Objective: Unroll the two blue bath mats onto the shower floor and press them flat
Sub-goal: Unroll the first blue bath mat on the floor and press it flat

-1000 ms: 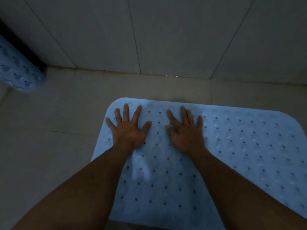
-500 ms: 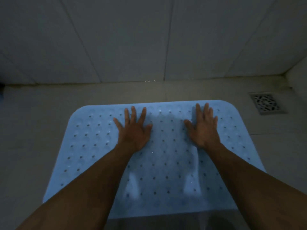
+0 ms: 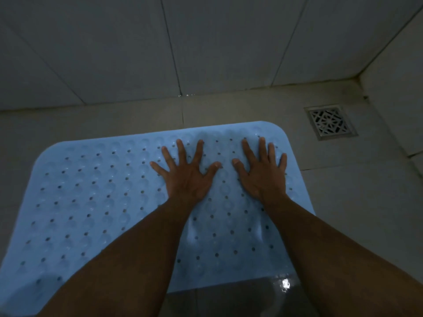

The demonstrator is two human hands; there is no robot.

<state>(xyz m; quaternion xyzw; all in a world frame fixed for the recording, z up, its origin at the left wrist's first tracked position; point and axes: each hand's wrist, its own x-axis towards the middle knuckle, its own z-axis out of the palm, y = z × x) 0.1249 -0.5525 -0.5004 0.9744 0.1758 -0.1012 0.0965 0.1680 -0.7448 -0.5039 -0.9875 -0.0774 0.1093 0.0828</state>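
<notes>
Mat: one blue mat (image 3: pixel 96 202) lies unrolled on the shower floor (image 3: pixel 343 202), long axis running left to right across the view, far edge near the wall (image 3: pixel 206 42).
Second mat: not in view.
Left hand: the left hand (image 3: pixel 186 177) lies palm down on the mat, fingers spread wide, gripping nothing.
Right hand: the right hand (image 3: pixel 263 175) lies palm down just beside it, fingers closer together, fully open, nothing held.
Position of hands: both press the far right part of the mat; the right hand sits near the rounded far right corner.
Key relation: most of the unpressed mat stretches to the left of the hands, so the left hand is nearer to it; any next press likely calls for a shift leftward along the long axis.
Mat surface: pale blue, dotted with rows of small holes and round bumps; it looks flat, with no curled edge that can be made out in the dim light.
Drain: a square metal drain (image 3: pixel 329 122) sits on the floor right of the mat, apart from it and uncovered.
Stage: judged to be pressing the first mat flat.
</notes>
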